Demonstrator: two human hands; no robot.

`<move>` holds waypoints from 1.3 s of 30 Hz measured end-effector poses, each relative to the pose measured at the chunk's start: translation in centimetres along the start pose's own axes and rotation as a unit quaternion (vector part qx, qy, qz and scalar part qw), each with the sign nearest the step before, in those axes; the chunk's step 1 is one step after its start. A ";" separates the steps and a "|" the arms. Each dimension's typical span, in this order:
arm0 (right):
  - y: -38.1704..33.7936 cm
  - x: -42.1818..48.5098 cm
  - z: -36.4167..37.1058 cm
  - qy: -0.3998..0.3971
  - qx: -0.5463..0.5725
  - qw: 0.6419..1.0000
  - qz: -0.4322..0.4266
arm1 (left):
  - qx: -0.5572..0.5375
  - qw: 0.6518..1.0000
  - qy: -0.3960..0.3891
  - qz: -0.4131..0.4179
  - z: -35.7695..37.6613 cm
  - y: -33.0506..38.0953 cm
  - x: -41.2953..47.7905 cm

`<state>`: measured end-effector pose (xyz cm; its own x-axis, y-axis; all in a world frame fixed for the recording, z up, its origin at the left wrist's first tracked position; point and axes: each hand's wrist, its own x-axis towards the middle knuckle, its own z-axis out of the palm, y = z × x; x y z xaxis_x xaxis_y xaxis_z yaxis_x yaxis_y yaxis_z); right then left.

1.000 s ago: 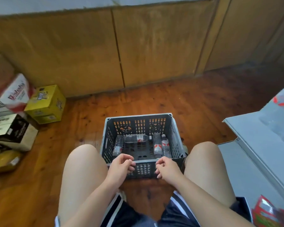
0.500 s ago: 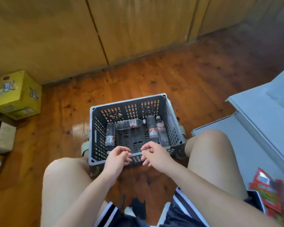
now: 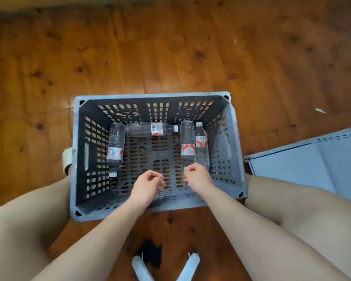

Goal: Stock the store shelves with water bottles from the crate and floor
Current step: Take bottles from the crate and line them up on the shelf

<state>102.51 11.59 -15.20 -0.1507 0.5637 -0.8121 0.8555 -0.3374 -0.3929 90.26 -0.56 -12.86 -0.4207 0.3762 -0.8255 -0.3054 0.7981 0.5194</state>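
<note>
Four water bottles lie flat on the bottom of the grey slotted crate, which stands on the wooden floor between the person's knees. The left bottle runs along the left wall, cap toward the near side. The crosswise bottle sits against the far wall. The inner bottle and outer bottle lie touching each other by the right wall. The left hand hovers over the near middle of the crate, fingers loosely curled around nothing. The right hand covers the near end of the inner bottle with curled fingers, and I cannot tell whether they pinch it. The bottles look full, so fairly weighty, with thin, smooth walls that probably dent and roll. The surest grip is likely a full wrap around the labelled middle.
</note>
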 end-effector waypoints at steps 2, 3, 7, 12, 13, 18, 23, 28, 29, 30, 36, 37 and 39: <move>0.6 3.4 0.6 -0.016 -0.056 0.998 0.033 | 0.047 0.999 -0.018 -0.019 0.4 -0.9 2.8; 0.9 5.0 1.0 -0.023 -0.075 0.995 0.054 | 0.088 0.995 -0.032 -0.022 0.5 -1.5 4.0; 1.5 10.1 3.0 -0.029 -0.132 0.985 0.108 | 0.224 0.968 -0.100 -0.042 1.4 -3.3 7.0; 2.1 13.9 5.0 0.041 -0.085 0.985 0.147 | 0.167 0.978 -0.090 -0.088 1.7 -4.8 10.1; 2.2 14.4 5.4 0.051 -0.067 0.983 0.162 | 0.150 0.980 -0.086 -0.100 1.5 -5.2 10.4; 2.0 15.0 7.0 0.089 0.004 0.981 0.174 | 0.084 0.988 -0.054 -0.115 1.1 -6.3 11.1; 0.1 12.7 6.9 0.024 0.100 0.988 0.118 | 0.129 0.987 -0.060 -0.080 0.3 -4.9 10.2; -1.7 7.2 1.6 -0.054 0.162 0.978 0.120 | 0.181 0.983 -0.032 -0.027 -1.1 -2.0 6.9; -2.0 6.1 0.4 -0.057 0.166 0.977 0.124 | 0.178 0.983 -0.031 -0.018 -1.4 -1.4 5.9; -2.2 4.9 -0.7 -0.061 0.165 0.976 0.125 | 0.182 0.983 -0.030 -0.004 -1.8 -0.9 4.7; -4.3 -5.9 -4.6 -0.087 -0.149 0.984 -0.047 | 0.280 0.950 -0.008 0.141 -4.5 -0.3 -2.9; -4.8 -8.1 -5.2 -0.103 -0.161 0.978 -0.080 | 0.290 0.942 -0.008 0.169 -4.9 -0.3 -4.3; -5.6 -12.5 -6.5 -0.131 -0.159 0.969 -0.138 | 0.303 0.926 -0.019 0.224 -5.6 -0.2 -6.9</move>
<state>102.84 11.32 -0.09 -0.4804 0.3747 -0.7930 0.8677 0.0715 -0.4918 88.45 -5.98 -6.02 -0.3563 0.7402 -0.5702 0.4319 0.6717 0.6019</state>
